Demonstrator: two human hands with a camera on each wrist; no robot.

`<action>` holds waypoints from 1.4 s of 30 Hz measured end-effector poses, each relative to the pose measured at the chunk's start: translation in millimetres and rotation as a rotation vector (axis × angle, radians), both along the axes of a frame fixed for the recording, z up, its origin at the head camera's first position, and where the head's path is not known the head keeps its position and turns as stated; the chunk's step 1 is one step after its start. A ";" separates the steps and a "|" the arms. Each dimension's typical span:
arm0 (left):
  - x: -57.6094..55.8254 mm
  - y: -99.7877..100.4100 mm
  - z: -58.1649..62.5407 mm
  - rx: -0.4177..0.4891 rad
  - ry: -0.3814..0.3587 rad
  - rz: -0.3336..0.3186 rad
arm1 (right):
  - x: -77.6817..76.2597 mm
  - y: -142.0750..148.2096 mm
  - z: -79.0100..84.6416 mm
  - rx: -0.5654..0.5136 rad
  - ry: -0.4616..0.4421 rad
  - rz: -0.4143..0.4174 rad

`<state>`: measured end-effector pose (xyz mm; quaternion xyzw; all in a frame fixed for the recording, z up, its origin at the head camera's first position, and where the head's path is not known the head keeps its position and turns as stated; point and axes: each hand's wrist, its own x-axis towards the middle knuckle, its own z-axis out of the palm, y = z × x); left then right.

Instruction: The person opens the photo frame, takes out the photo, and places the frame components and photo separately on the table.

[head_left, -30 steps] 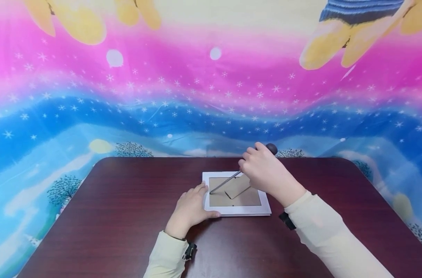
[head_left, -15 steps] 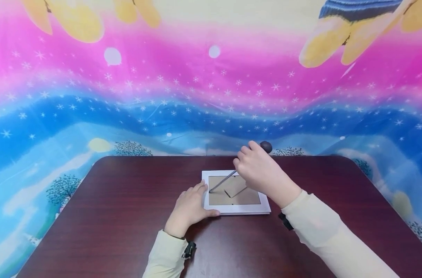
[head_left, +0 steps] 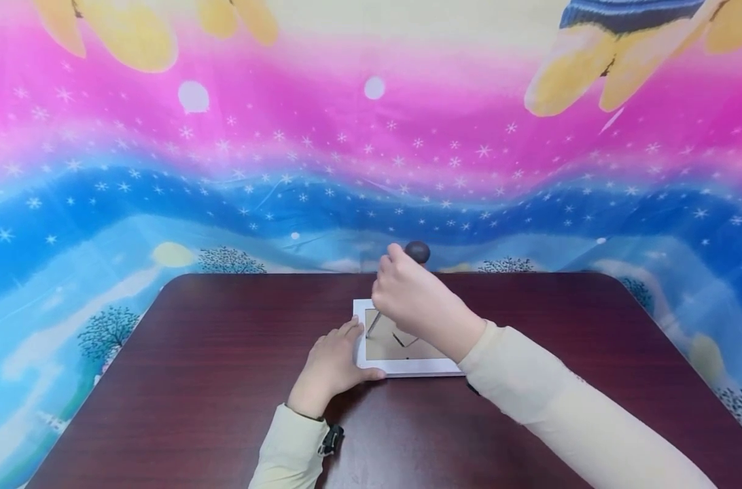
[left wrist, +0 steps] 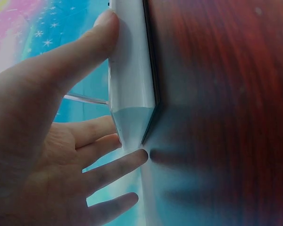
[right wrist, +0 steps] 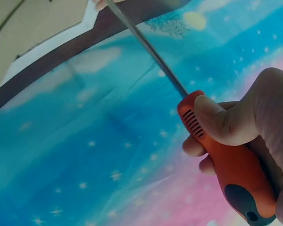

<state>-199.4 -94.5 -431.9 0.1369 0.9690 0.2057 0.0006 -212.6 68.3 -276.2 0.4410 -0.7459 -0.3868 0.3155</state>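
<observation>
A white picture frame (head_left: 408,367) lies on the table, its brown backing board (head_left: 380,350) facing up. My left hand (head_left: 331,363) steadies the frame's near left corner, thumb on the near side and fairly straight fingers along the left side. In the left wrist view, the thumb (left wrist: 106,30) touches the frame's white edge (left wrist: 132,61). My right hand (head_left: 422,299) grips a screwdriver (right wrist: 236,165) by its orange and dark handle. Its metal shaft (head_left: 374,324) slants down to the board's left edge, where the tip appears to touch. My right hand and forearm hide the frame's right part.
The dark reddish wooden table (head_left: 193,380) spreads around the frame. Behind it hangs a pink and blue patterned cloth (head_left: 322,170). A thin dark fold-out line (head_left: 398,339) marks the middle of the backing board.
My right hand has swung left with the screwdriver, whose shaft stands steeper while its tip stays at the board's left edge. My left hand and the frame keep their places.
</observation>
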 end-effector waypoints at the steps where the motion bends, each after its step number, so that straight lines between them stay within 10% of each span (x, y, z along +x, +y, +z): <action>1: -0.2 -0.2 0.0 0.000 -0.003 -0.001 | 1.8 -3.8 0.4 0.020 0.018 0.002; 9: -0.1 -0.9 -1.6 -0.007 0.005 -0.009 | 4.0 -2.1 0.7 0.029 0.010 -0.016; 22: -1.1 -1.6 -4.1 0.009 0.030 -0.008 | -24.5 74.4 -23.6 -0.329 -0.376 -0.041; 34: -0.7 -5.5 -6.0 0.051 -0.003 -0.004 | -31.0 119.3 -56.7 -0.457 -0.480 0.044; 42: 0.2 -3.7 -4.2 0.074 0.002 -0.012 | -30.9 105.5 -44.2 -0.381 -0.420 0.150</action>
